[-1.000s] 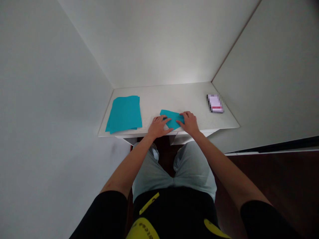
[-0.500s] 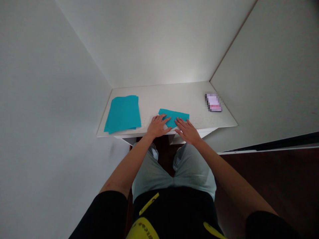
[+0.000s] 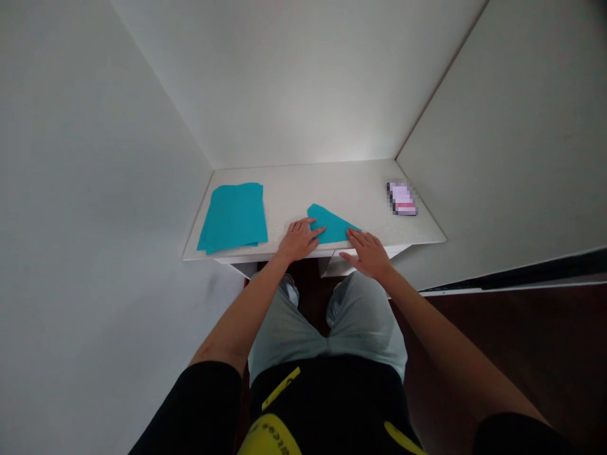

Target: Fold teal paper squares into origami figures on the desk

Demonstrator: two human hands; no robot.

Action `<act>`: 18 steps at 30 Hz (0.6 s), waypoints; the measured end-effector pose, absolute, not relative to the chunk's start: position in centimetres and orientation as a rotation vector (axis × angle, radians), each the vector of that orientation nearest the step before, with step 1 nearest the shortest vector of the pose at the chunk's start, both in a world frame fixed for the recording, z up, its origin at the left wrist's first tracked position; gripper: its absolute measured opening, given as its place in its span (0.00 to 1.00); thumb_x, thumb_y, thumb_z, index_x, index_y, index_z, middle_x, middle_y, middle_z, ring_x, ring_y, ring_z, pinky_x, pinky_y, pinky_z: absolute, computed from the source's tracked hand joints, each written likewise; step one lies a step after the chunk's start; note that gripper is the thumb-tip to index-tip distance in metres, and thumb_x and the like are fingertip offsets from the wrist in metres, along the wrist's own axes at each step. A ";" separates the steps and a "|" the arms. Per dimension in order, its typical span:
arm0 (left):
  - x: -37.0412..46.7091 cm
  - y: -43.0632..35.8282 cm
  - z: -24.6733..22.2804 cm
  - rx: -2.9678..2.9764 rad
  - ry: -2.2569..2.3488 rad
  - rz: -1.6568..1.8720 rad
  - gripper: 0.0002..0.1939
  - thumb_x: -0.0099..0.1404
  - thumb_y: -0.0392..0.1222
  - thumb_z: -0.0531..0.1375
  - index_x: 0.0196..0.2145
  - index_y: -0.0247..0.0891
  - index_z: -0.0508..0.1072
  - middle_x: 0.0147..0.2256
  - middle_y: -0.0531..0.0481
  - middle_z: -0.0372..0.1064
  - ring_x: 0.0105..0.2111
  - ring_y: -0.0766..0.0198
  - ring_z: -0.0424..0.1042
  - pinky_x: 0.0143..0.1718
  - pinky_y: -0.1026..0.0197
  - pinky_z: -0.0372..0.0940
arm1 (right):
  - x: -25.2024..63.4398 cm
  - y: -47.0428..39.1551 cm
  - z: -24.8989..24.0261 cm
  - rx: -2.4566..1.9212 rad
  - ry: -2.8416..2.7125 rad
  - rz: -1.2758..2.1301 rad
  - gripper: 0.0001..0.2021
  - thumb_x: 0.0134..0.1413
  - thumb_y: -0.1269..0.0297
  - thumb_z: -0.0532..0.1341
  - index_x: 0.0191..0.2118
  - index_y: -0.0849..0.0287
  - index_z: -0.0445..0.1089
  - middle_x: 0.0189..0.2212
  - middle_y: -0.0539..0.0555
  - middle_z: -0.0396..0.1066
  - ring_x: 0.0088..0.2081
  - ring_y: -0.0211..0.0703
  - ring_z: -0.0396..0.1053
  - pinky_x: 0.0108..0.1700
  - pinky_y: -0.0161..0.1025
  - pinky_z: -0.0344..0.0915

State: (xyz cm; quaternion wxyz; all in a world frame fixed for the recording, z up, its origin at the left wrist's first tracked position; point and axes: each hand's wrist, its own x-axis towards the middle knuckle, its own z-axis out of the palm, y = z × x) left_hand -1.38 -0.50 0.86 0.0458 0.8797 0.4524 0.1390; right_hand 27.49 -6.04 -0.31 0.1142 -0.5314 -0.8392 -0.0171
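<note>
"Farther right than half a second ago, the right hand (image 3: pixel 370 254) is now lying at the tapering end of the folded blue paper (image 3: pixel 332 228), and the paper's upper edge is sloping more steeply down to the right."

"And the left hand (image 3: pixel 298 242)?"

"It is keeping its place at the paper's left end. Its fingers are spreading, with thumb and forefinger standing apart; I'm not seeing them pinching anything."

"How is the right one looking?"

"Its fingers are stretching out nearly straight, lying close together, with the tips touching the paper's narrow end. Its thumb is sticking out sideways near the front edge of the worktop (image 3: pixel 303 183). How hard either hand is pressing, I can't tell."

"Where exactly is the paper sitting?"

"It is lying at the front of the worktop, between the two hands, its lower edge running near the front edge. It is forming a wedge, broad on the left and narrowing to the right."

"Anything else lying around?"

"Larger blue sheets (image 3: pixel 234 218) are resting in a loose pile toward the left end, their edges not quite matching. A phone (image 3: pixel 403 199) is lying near the right end, its screen showing only as blurry blocks."
</note>
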 end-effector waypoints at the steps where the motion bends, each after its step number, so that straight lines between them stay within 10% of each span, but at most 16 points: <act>1: -1.4 -0.4 0.9 2.681 1.371 0.427 0.25 0.79 0.45 0.56 0.70 0.56 0.72 0.71 0.44 0.64 0.70 0.47 0.62 0.69 0.42 0.57 | 27.2 -6.8 -0.2 -1.552 -2.461 -0.053 0.39 0.74 0.38 0.52 0.77 0.62 0.59 0.73 0.67 0.64 0.69 0.67 0.65 0.70 0.62 0.60; 8: -1.9 0.1 1.0 2.554 1.280 0.482 0.24 0.77 0.34 0.55 0.59 0.60 0.81 0.66 0.57 0.74 0.69 0.53 0.64 0.69 0.43 0.56 | 25.9 -8.7 1.4 -1.277 -2.544 0.116 0.28 0.74 0.43 0.57 0.69 0.52 0.72 0.64 0.62 0.75 0.64 0.61 0.69 0.69 0.59 0.61; 18: -2.1 0.2 1.0 2.430 1.383 0.604 0.19 0.75 0.35 0.59 0.50 0.57 0.87 0.63 0.50 0.72 0.65 0.51 0.65 0.66 0.43 0.60 | 24.5 -1.4 1.1 -1.391 -2.656 0.144 0.36 0.76 0.38 0.47 0.78 0.54 0.59 0.76 0.60 0.60 0.74 0.63 0.59 0.71 0.61 0.58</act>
